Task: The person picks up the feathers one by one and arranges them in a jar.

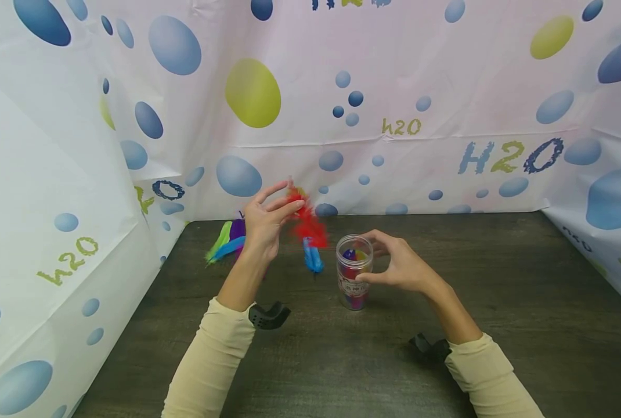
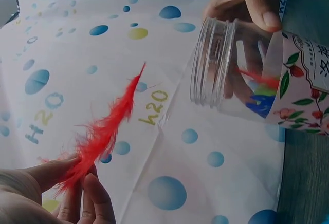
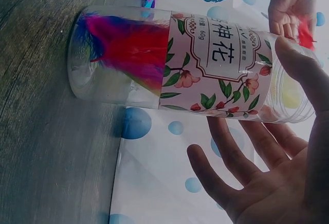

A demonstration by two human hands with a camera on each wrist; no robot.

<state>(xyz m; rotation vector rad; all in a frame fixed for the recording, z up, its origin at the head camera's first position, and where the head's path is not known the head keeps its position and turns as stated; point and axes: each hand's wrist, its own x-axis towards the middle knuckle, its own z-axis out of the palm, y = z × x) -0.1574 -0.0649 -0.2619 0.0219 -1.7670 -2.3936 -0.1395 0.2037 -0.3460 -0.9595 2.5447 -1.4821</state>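
My left hand (image 1: 265, 226) pinches a fluffy red feather (image 2: 110, 124) between thumb and fingertips, raised over the table just left of the jar. In the left wrist view the feather's bare tip points toward the jar's side. A clear, lidless jar (image 3: 216, 70) with a pink floral label stands upright on the table. My right hand (image 1: 405, 266) holds it from the right near the neck, thumb in front and fingers behind. Inside the jar are red, blue, purple and yellow feathers (image 3: 136, 44).
On the dark wooden table (image 1: 310, 360), a bright blue feather (image 1: 313, 258) lies between the left hand and the jar. Further left is a small pile of green, purple and blue feathers (image 1: 228, 247), partly behind the left wrist. A spotted white backdrop (image 1: 300, 110) rises behind the table.
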